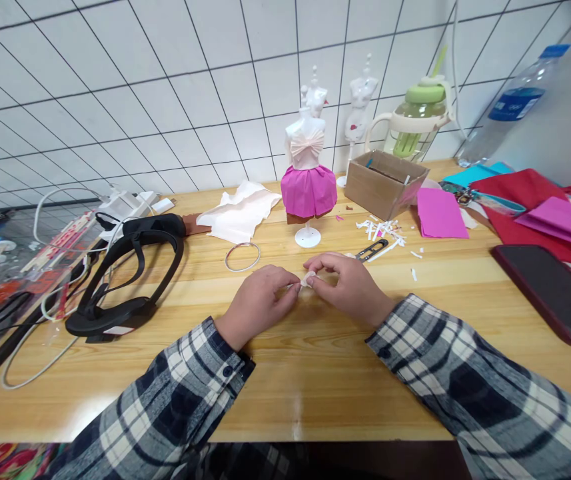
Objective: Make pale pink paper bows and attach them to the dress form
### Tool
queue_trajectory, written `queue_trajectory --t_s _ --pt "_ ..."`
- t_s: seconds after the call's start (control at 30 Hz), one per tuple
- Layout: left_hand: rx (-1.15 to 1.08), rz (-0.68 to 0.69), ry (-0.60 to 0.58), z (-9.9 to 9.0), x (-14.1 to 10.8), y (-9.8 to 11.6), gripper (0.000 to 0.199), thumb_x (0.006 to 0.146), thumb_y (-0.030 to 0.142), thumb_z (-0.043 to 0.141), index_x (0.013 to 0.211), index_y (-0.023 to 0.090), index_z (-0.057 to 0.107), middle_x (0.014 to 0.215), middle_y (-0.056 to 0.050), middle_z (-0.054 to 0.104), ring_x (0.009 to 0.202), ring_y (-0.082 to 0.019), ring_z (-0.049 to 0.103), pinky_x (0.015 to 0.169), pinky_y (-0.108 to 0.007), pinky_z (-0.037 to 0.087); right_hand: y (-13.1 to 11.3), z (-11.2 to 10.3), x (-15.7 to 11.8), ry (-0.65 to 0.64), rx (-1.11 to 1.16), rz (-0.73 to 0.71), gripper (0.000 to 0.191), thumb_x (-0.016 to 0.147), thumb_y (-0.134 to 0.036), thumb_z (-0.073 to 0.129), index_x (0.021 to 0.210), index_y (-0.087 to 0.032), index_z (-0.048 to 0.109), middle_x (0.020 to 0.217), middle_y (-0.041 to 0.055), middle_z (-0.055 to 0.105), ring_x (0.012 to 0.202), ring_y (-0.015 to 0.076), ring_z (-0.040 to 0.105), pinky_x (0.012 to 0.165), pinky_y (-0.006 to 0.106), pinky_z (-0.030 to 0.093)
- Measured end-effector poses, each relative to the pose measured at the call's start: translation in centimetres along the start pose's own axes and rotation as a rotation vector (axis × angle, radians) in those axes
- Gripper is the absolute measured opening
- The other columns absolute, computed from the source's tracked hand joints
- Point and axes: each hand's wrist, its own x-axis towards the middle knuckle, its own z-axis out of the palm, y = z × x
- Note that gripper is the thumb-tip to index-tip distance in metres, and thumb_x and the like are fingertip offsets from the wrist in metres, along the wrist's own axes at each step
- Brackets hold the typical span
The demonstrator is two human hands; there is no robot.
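Note:
My left hand [265, 297] and my right hand [346, 283] meet over the middle of the wooden table, fingertips pinched. Between them is a small piece of pale paper [308, 279], partly hidden by the fingers; both hands grip it. Just behind stands a white mini dress form [306, 127] with a pale pleated bow on its chest and a magenta paper skirt [309, 191]. Close to my right fingers lie black thread snips [372, 251]. A thin bracelet-like ring [242, 257] rests beyond my left hand.
Crumpled pale paper [239, 212] and a black head strap device [130, 280] lie left. To the right are a cardboard box [386, 185], paper scraps [380, 229], magenta paper [442, 213], a phone [555, 287], a green-lidded jug [418, 123] and a water bottle [515, 107]. Two more dress forms stand behind.

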Motion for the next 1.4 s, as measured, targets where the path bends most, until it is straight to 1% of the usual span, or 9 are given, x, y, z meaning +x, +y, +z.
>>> queue_trajectory --t_s 0.1,0.2,0.3,0.4,0.67,0.83,1.17,1.27,1.4 --pt "0.068 0.056 0.013 -0.2 0.1 -0.2 0.020 0.091 0.027 0.050 0.088 0.018 0.068 0.080 -0.004 0.069 0.077 -0.018 0.062 0.071 -0.031 0.046 -0.4 0.4 -0.1 -0.098 0.185 0.181 0.010 0.079 -0.025 0.060 0.087 -0.019 0.061 0.083 0.0009 0.068 0.068 0.0139 0.062 0.063 0.026 0.049" --pt "0.074 0.066 0.045 -0.2 0.0 -0.2 0.018 0.091 0.026 0.051 0.088 0.018 0.066 0.080 -0.005 0.069 0.077 -0.019 0.062 0.072 -0.032 0.047 -0.8 0.3 -0.1 -0.091 0.233 0.239 0.013 0.079 -0.031 0.061 0.083 -0.019 0.060 0.073 -0.0017 0.064 0.058 0.0108 0.056 0.054 0.022 0.043" --pt "0.040 0.060 0.099 -0.3 -0.1 0.0 0.015 0.089 0.023 0.053 0.099 0.017 0.064 0.091 -0.007 0.069 0.087 -0.020 0.063 0.080 -0.033 0.049 -1.1 0.2 -0.1 -0.054 0.231 0.271 0.015 0.079 -0.034 0.062 0.080 -0.019 0.060 0.064 -0.0038 0.061 0.054 0.0102 0.054 0.053 0.022 0.041" --pt "-0.023 0.063 0.140 -0.3 -0.2 0.3 0.022 0.086 0.020 0.057 0.108 0.016 0.059 0.101 -0.008 0.068 0.095 -0.019 0.063 0.086 -0.033 0.049 -1.2 0.2 -0.1 -0.039 0.207 0.285 0.015 0.079 -0.034 0.062 0.082 -0.019 0.062 0.062 -0.0043 0.059 0.053 0.0101 0.052 0.053 0.022 0.040" --pt "-0.078 -0.054 0.183 0.4 -0.2 0.3 0.008 0.085 0.023 0.060 0.091 0.019 0.065 0.084 -0.002 0.072 0.077 -0.015 0.066 0.074 -0.027 0.053 -1.6 0.5 -0.3 -0.028 0.220 0.303 0.020 0.079 -0.037 0.062 0.083 -0.018 0.062 0.062 -0.0034 0.058 0.052 0.0109 0.052 0.051 0.023 0.039" --pt "-0.133 -0.082 0.159 0.5 -0.2 0.4 0.010 0.085 0.025 0.061 0.091 0.019 0.067 0.086 -0.002 0.073 0.079 -0.016 0.067 0.076 -0.028 0.053 -1.6 0.4 -0.3 0.048 0.235 0.240 0.013 0.077 -0.031 0.063 0.080 -0.019 0.061 0.067 -0.0031 0.058 0.056 0.0102 0.052 0.052 0.022 0.040" --pt "-0.318 -0.198 0.179 0.1 -0.1 0.9 0.015 0.088 0.029 0.059 0.084 0.018 0.067 0.081 -0.002 0.072 0.074 -0.014 0.066 0.073 -0.026 0.052 -2.0 0.5 -0.5 0.062 0.334 0.205 0.013 0.080 -0.032 0.061 0.079 -0.020 0.057 0.067 -0.0028 0.056 0.057 0.0101 0.051 0.050 0.021 0.039" --pt "-0.262 -0.188 0.211 0.0 0.0 0.9 0.013 0.087 0.028 0.060 0.083 0.018 0.067 0.081 -0.002 0.073 0.073 -0.014 0.065 0.073 -0.025 0.052 -2.0 0.5 -0.5 0.059 0.338 0.242 0.012 0.080 -0.031 0.060 0.078 -0.020 0.055 0.060 -0.0047 0.051 0.053 0.0097 0.048 0.048 0.021 0.038" --pt "-0.136 -0.108 0.218 0.0 -0.1 1.0 0.010 0.087 0.025 0.060 0.085 0.019 0.067 0.081 -0.002 0.073 0.075 -0.014 0.065 0.073 -0.025 0.051 -2.0 0.7 -0.4 0.074 0.357 0.314 0.012 0.076 -0.029 0.061 0.074 -0.021 0.053 0.056 -0.0061 0.048 0.050 0.0099 0.047 0.047 0.021 0.042"
